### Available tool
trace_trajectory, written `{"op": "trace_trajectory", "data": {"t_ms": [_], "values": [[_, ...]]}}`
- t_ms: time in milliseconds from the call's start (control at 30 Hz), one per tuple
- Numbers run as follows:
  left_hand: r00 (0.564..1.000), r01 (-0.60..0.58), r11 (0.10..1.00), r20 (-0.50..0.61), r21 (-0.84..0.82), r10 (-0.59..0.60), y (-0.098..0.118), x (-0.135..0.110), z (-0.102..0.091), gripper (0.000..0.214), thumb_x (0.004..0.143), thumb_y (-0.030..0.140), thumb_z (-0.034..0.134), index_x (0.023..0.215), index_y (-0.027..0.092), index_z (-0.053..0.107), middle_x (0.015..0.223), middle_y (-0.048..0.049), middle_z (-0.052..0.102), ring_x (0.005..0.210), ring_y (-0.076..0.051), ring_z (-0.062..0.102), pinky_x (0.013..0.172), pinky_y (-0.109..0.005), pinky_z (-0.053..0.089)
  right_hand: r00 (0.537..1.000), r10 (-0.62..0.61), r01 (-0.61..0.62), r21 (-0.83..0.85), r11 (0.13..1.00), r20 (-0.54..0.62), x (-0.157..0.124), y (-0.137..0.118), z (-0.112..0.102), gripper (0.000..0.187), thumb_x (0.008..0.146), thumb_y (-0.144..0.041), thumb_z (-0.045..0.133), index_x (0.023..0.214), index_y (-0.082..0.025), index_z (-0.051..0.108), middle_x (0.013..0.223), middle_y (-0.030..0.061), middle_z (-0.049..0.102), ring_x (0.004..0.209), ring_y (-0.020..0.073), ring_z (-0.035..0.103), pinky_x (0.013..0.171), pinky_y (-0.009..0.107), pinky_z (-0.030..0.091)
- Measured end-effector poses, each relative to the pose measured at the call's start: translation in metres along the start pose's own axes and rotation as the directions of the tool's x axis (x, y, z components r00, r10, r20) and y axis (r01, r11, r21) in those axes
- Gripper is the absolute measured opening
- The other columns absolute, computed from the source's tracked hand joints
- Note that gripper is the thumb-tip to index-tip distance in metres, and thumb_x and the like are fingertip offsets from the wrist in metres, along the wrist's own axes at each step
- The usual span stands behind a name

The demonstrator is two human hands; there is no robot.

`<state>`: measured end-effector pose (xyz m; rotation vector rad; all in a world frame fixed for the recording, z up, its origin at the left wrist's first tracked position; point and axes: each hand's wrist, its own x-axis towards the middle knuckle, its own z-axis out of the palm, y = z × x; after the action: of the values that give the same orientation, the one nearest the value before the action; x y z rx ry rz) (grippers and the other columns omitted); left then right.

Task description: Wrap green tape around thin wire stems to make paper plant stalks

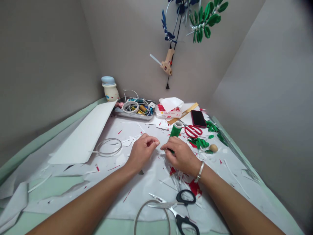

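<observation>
My left hand [143, 150] is over the middle of the paper-covered table, thumb and forefinger pinched together. Whatever is between those fingertips is too fine to make out. Close by on the right, my right hand [181, 156] has its fingers curled around the lower part of a spool of green thread [175, 130]. The spool's white top sticks up, tilted, behind the knuckles. A small gap separates the fingertips of the two hands. Green leaf sprigs [199, 143] and a round wooden bead [213, 148] lie right of the spool. Black-handled scissors [174, 207] rest open below my hands.
Red-handled scissors [193, 131], a phone [198, 118] and a tissue pack [168, 111] lie behind. A metal tray [133, 114] holds tape and spools. Left are white card [84, 133] and a hoop [109, 147]. A glue gun [167, 62] hangs on the wall.
</observation>
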<state>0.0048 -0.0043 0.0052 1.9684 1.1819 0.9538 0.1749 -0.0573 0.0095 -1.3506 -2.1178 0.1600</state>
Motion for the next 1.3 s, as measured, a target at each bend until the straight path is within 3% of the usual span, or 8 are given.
{"op": "trace_trajectory", "data": {"t_ms": [133,267,567,700,867,1033,1200,1300], "values": [[0.999,0.038,0.999,0.016,-0.032,-0.038,-0.001,0.001,0.0,0.019,0.079,0.034,0.057,0.08,0.02,0.07,0.076,0.0001,0.056,0.071,-0.014,0.053,0.067,-0.026,0.039,0.994,0.081,-0.069,0.149,0.986,-0.073,0.002,0.001,-0.004,0.023,0.08,-0.006,0.052,0.089,-0.017,0.069,0.079,0.0028,0.058,0.08,0.0156,0.054,0.073,0.028,0.043],[0.999,-0.033,0.999,0.038,0.013,0.032,0.005,-0.007,0.005,0.018,0.081,0.033,0.056,0.081,0.022,0.07,0.074,0.0009,0.053,0.067,-0.013,0.051,0.065,-0.026,0.038,0.975,0.17,-0.145,0.17,0.975,-0.144,0.003,0.0,0.0,0.022,0.082,-0.01,0.052,0.093,-0.018,0.07,0.078,0.0026,0.056,0.078,0.0153,0.054,0.072,0.028,0.043],[0.995,-0.093,0.993,0.038,0.076,0.09,0.007,-0.008,0.005,0.018,0.081,0.03,0.053,0.08,0.022,0.069,0.074,0.0008,0.052,0.068,-0.013,0.052,0.066,-0.026,0.038,0.997,0.07,-0.072,-0.067,0.995,-0.034,-0.001,0.0,0.007,0.021,0.079,-0.008,0.052,0.089,-0.017,0.069,0.078,0.0045,0.056,0.079,0.0186,0.051,0.073,0.031,0.041],[0.999,-0.035,0.998,0.005,0.054,0.035,0.002,-0.002,0.0,0.019,0.081,0.033,0.053,0.08,0.021,0.069,0.074,0.0004,0.054,0.069,-0.014,0.052,0.066,-0.026,0.039,1.0,0.02,-0.02,-0.008,1.0,0.014,-0.001,0.002,0.0,0.023,0.077,-0.007,0.053,0.09,-0.017,0.069,0.08,0.004,0.057,0.081,0.0178,0.052,0.075,0.03,0.042],[0.999,0.031,0.999,0.019,-0.014,-0.031,0.003,-0.001,-0.001,0.021,0.079,0.035,0.055,0.08,0.019,0.069,0.075,-0.0006,0.057,0.07,-0.015,0.054,0.067,-0.027,0.04,0.993,0.094,-0.081,0.174,0.981,-0.067,0.002,0.003,-0.005,0.024,0.08,-0.007,0.051,0.09,-0.02,0.069,0.078,0.0016,0.057,0.076,0.0147,0.055,0.07,0.027,0.044],[0.997,-0.059,0.998,0.041,0.029,0.058,0.008,-0.008,0.005,0.02,0.082,0.032,0.053,0.081,0.021,0.07,0.075,0.0008,0.054,0.067,-0.013,0.052,0.066,-0.025,0.039,0.978,0.149,-0.132,0.118,0.984,-0.148,0.002,0.0,0.001,0.024,0.082,-0.011,0.051,0.096,-0.019,0.069,0.078,0.0031,0.056,0.078,0.0166,0.055,0.071,0.028,0.043],[0.995,-0.089,0.995,0.056,0.046,0.087,0.008,-0.01,0.006,0.021,0.083,0.033,0.051,0.083,0.022,0.069,0.077,0.0006,0.053,0.069,-0.013,0.051,0.067,-0.026,0.039,0.994,0.093,-0.096,-0.042,0.995,-0.05,-0.001,0.0,0.005,0.024,0.08,-0.01,0.051,0.093,-0.018,0.07,0.077,0.0043,0.055,0.079,0.0184,0.052,0.072,0.03,0.041],[0.995,-0.089,0.996,0.044,0.03,0.088,0.005,-0.008,0.005,0.019,0.082,0.032,0.051,0.082,0.021,0.068,0.08,0.0002,0.057,0.075,-0.014,0.053,0.071,-0.026,0.039,0.998,0.054,-0.053,-0.056,0.997,0.012,-0.002,0.003,0.005,0.023,0.08,-0.01,0.051,0.092,-0.018,0.069,0.078,0.004,0.055,0.08,0.0184,0.051,0.073,0.031,0.041]]}}
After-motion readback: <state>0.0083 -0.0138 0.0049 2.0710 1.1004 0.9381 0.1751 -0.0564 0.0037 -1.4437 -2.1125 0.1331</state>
